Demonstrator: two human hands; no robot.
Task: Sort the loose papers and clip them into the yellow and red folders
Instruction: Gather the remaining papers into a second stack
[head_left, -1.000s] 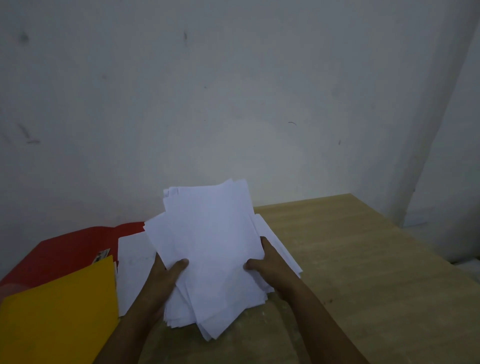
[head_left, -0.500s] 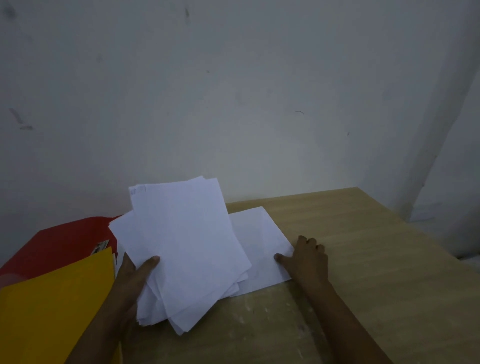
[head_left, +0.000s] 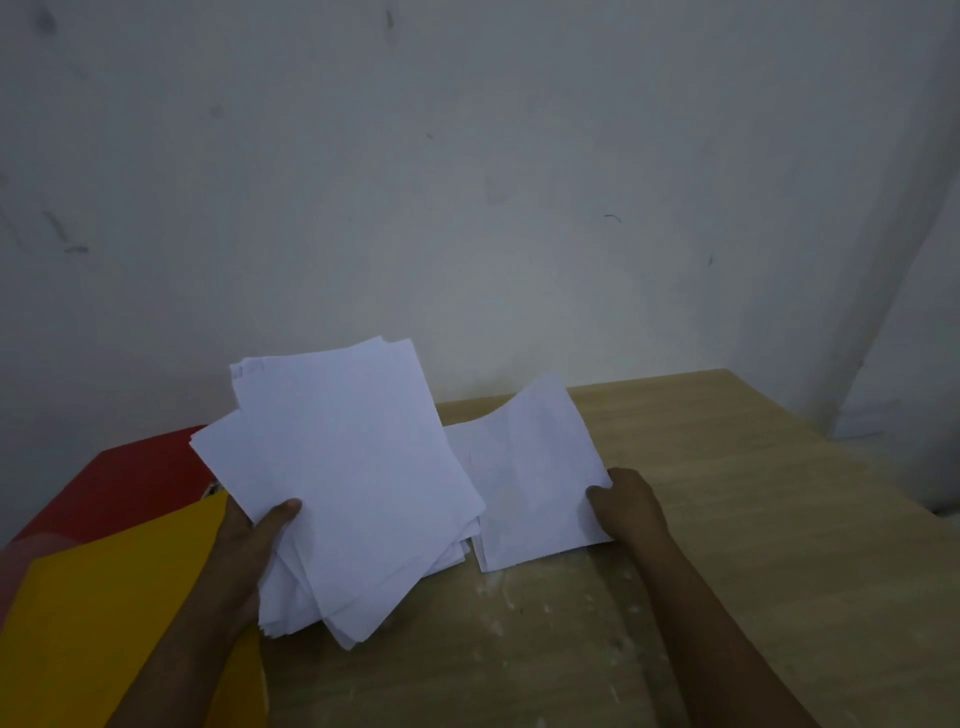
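Note:
My left hand (head_left: 249, 545) grips a loose stack of white papers (head_left: 343, 467), thumb on top, holding it tilted up above the table. My right hand (head_left: 626, 506) pinches the right edge of a separate white sheet (head_left: 530, 478), whose far end curls up off the table. Another sheet lies flat beneath it. The yellow folder (head_left: 104, 613) lies at the lower left, partly under my left forearm. The red folder (head_left: 130, 478) lies behind the yellow folder, partly hidden by it and the papers.
The wooden table (head_left: 727, 519) runs to the right, with pale smudges near its front. A grey-white wall (head_left: 467, 182) stands right behind the table. The table's right edge drops off near a wall corner.
My right hand let go of the stack, set a sheet down to the right, and now lifts a sheet's edge there. My left hand keeps the stack, shifted slightly left.

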